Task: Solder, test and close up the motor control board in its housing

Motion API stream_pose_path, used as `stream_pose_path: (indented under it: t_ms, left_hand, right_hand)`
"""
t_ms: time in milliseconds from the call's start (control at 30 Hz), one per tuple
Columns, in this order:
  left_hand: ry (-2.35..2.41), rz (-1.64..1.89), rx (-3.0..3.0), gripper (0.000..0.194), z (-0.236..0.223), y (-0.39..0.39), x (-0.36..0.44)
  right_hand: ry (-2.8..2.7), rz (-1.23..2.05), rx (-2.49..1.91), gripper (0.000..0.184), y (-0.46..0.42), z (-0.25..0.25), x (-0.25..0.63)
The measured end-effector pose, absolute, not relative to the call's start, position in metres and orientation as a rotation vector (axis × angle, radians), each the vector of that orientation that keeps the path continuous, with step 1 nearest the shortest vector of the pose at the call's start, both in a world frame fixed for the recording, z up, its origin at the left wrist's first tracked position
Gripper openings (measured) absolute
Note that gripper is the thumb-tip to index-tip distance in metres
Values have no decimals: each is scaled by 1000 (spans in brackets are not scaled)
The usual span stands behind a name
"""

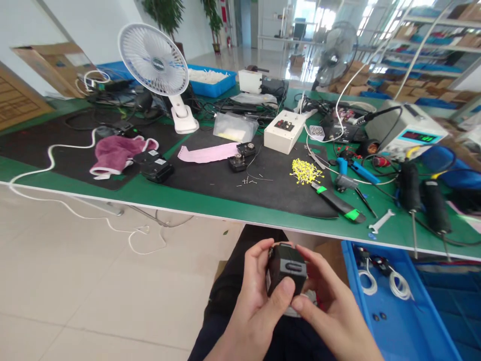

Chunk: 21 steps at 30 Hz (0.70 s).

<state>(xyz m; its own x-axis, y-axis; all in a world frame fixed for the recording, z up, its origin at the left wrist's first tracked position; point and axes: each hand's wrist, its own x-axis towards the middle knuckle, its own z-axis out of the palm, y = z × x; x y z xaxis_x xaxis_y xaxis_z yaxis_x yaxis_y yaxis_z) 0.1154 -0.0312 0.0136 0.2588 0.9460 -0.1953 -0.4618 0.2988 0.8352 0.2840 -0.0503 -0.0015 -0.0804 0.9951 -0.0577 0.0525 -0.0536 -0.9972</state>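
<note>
Over my lap, below the table edge, I hold a small black box-shaped device (294,258) with a rounded slot on its top face. My left hand (259,301) wraps its left side, the thumb pressed on the near face. The fingers of my right hand (328,296) close on the right side, its thumb at the lower corner. Something pale and partly hidden shows under the device, between my hands. On the black mat nearest my hands lie several small screws (246,181), a pair of black parts with round metal pieces (240,159), and a green-and-black utility knife (338,203).
A pile of yellow-tipped pieces (305,171), a wrench (381,221), electric screwdrivers (409,188) and a soldering station (409,131) occupy the table's right. A pink cloth strip (206,154), purple cloth (112,153), black cases (154,165) and fan (154,60) stand left. A blue bin (398,321) sits lower right.
</note>
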Motion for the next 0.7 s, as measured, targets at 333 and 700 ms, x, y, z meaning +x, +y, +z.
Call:
stream_pose_path:
  t_ms: [333, 700]
  left_hand:
    - [790, 993, 1109, 50, -1, -28, 104]
    - [854, 1076, 1385, 48, 2, -22, 98]
  right_hand:
    - [-970, 1384, -1230, 66, -59, -2, 282]
    - [-891, 1499, -1048, 63, -58, -9, 289]
